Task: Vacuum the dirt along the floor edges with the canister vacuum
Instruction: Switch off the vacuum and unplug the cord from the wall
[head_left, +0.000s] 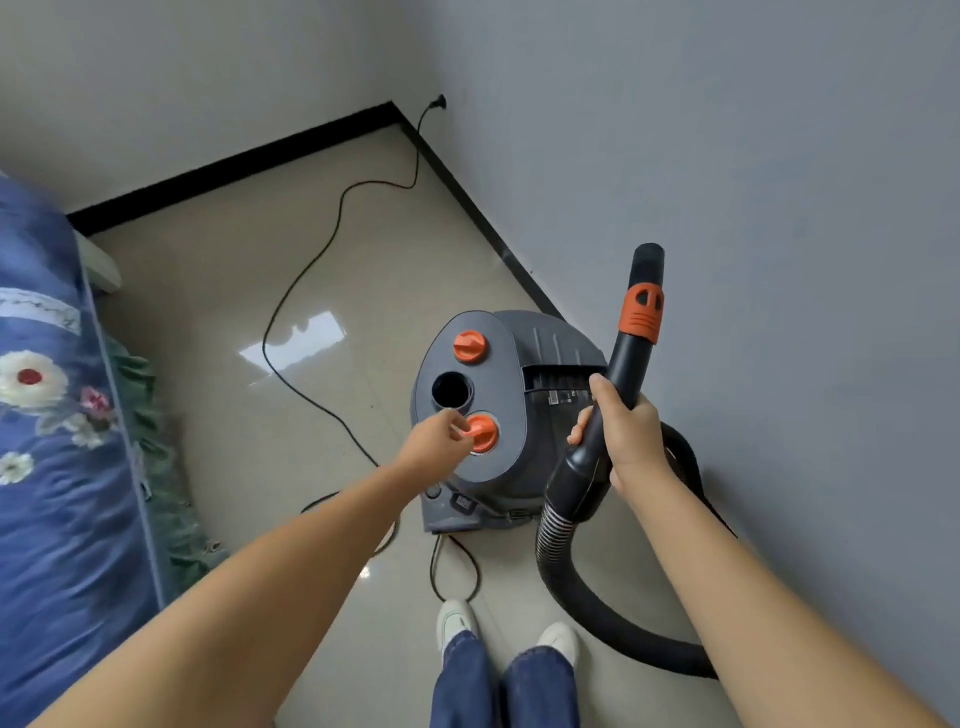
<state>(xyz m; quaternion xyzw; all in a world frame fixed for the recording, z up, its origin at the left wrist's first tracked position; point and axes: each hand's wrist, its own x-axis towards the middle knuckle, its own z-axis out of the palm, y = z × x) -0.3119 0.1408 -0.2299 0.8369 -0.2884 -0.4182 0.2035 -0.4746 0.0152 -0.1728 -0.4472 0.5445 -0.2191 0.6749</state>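
Note:
The grey canister vacuum (514, 415) stands on the tiled floor by the right wall. Its end plate carries two orange knobs and an open black port (451, 389) between them. My left hand (434, 441) pinches the lower orange knob (484, 434) with its fingertips. My right hand (623, 431) grips the black hose handle (631, 358), whose orange-collared open end (648, 260) points up and away. The ribbed black hose (582, 592) loops from the handle down and round to my right.
The black power cord (306, 270) snakes across the floor to a wall plug (440, 101) near the corner. Black skirting (234, 166) lines both walls. A bed with a blue flowered cover (57, 441) fills the left side. My feet (506, 631) stand just behind the vacuum.

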